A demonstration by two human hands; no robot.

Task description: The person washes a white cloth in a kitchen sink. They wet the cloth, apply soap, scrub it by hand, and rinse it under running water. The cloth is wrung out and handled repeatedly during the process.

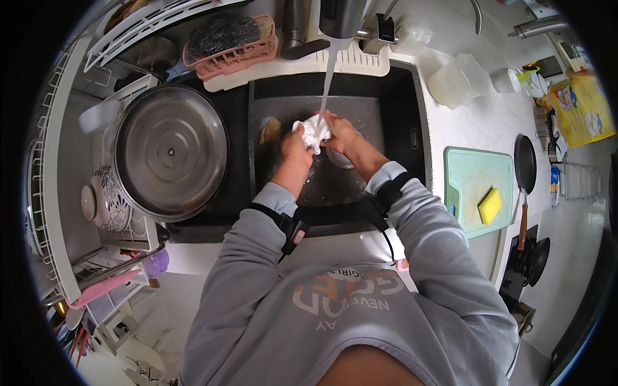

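A crumpled white cloth is gripped between my left hand and my right hand. Water from the black faucet pours down onto it. Both hands are over the black sink basin, roughly in its middle. The drain shows partly, with my right hand and wrist covering some of it. To the left of my left hand, a brown scrubber or sponge lies in the basin. The fingertips are partly hidden by the cloth.
A large round metal lid or pan covers the sink's left side. Behind the basin stands a pink basket with a dark scouring pad. On the right counter, a yellow sponge lies on a green cutting board, near a translucent pitcher.
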